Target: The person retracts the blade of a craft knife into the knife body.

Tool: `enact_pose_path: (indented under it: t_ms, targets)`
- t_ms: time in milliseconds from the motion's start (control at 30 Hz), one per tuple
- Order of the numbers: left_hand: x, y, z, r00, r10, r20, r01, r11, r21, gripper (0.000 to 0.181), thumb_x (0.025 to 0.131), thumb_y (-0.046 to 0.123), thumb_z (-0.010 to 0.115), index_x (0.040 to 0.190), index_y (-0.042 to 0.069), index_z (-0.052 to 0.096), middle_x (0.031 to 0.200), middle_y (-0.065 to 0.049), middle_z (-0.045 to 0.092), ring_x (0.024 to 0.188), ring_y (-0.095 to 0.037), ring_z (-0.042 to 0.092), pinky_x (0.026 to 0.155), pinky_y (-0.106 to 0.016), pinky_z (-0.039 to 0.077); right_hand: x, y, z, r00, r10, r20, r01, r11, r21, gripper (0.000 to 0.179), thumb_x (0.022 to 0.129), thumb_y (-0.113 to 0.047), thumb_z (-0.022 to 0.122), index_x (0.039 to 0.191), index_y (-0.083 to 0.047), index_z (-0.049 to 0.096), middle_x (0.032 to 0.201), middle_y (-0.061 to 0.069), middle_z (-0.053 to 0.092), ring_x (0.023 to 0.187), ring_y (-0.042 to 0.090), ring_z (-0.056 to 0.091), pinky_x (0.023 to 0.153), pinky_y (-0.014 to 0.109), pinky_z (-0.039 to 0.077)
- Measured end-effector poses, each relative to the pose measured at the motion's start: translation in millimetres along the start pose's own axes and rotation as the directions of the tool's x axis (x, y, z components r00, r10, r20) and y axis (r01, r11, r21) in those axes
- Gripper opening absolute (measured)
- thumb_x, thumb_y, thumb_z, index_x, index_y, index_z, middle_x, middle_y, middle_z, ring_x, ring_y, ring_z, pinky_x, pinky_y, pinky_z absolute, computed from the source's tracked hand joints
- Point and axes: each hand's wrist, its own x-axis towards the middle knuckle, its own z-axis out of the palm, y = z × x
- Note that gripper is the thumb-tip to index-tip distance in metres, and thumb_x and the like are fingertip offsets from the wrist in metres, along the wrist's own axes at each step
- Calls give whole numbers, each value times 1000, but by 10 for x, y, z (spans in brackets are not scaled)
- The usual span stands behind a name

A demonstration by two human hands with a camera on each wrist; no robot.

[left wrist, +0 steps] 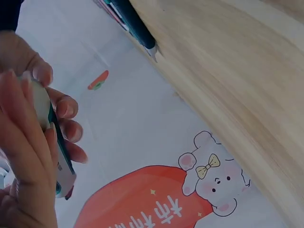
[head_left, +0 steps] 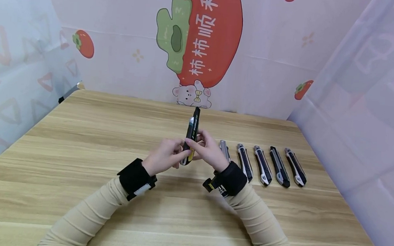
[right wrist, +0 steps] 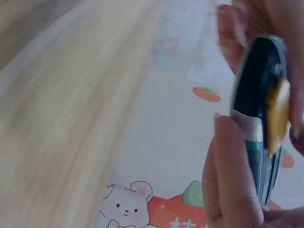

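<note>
A black utility knife (head_left: 194, 128) with a yellow part near its lower end is held up above the table, its far end tilted away. My left hand (head_left: 164, 155) pinches the lower end, thumb in front and fingers partly hidden behind. Higher up, on the other side, my right hand (head_left: 210, 150) grips the same knife with thumb and fingers. The right wrist view shows the knife (right wrist: 251, 90) close up, its yellow knob (right wrist: 278, 114) facing the left hand. In the left wrist view, the fingers of both hands cover much of the knife (left wrist: 64, 171).
On the right of the wooden table (head_left: 94, 161), several utility knives lie side by side, among them a grey-and-black knife (head_left: 279, 167) and a white-and-black knife (head_left: 295, 167). The right forearm partly covers the nearest knife (head_left: 225, 149). A printed cloth (head_left: 118, 68) hangs behind the table.
</note>
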Motion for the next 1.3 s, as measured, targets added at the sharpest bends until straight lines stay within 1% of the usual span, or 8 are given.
enact_pose_path:
  t_ms: [200,400,633,767,867,1067,1200,1300]
  targets:
    - [-9,-4,98,996,71,-61,-61,987,146,19,90,16,65,94,-2,68,57,-18,69,44,-8,51,43,-16,33,-12,31,55,999,44,-23,-47,992,-117,51,99,-22,50,140,6,37,98,16,55,69,9,56,54,26,62]
    - [25,66,102,995,83,-50,-71,975,211,24,90,26,66,91,2,71,68,-12,74,55,-9,57,50,-22,46,-5,69,-122,987,160,-15,-159,953,-258,53,99,-25,48,140,6,35,99,19,60,65,16,61,48,21,56]
    - [50,127,27,986,72,-147,-38,975,218,23,90,25,65,86,3,70,64,-13,73,53,-11,57,50,-25,46,101,284,-341,929,347,-128,-359,762,-539,56,97,-25,54,138,9,38,109,28,66,62,21,65,47,30,61]
    - [65,111,43,988,71,-140,-32,964,263,24,91,27,64,87,4,70,64,-11,74,53,-10,58,51,-24,46,121,427,-334,913,391,-117,-359,636,-683,47,95,-25,56,123,12,52,87,15,63,51,13,54,42,20,47]
    - [72,97,51,990,57,-126,-21,963,269,25,92,27,63,88,3,71,65,-11,75,52,-11,58,51,-25,47,123,486,-290,916,388,-105,-330,578,-746,34,93,-24,58,103,8,62,71,5,53,47,9,46,42,16,37]
    - [82,89,26,991,17,-133,16,970,241,25,92,26,63,89,2,70,66,-14,75,52,-12,56,50,-23,44,137,468,-228,904,412,-116,-345,539,-769,33,92,-23,59,105,7,59,71,5,51,48,10,47,41,17,38]
    - [89,72,-3,989,11,-144,23,973,230,25,92,25,63,91,1,70,68,-15,75,55,-14,59,52,-25,47,155,435,-231,901,417,-118,-342,518,-784,39,93,-26,58,111,9,60,82,10,64,54,12,55,45,18,42]
    - [82,25,-48,991,-4,-136,32,978,205,28,93,23,62,101,-3,67,73,-18,76,60,-18,62,57,-32,54,152,387,-274,902,415,-115,-344,534,-772,47,94,-32,57,117,9,60,101,18,72,68,18,64,57,24,53]
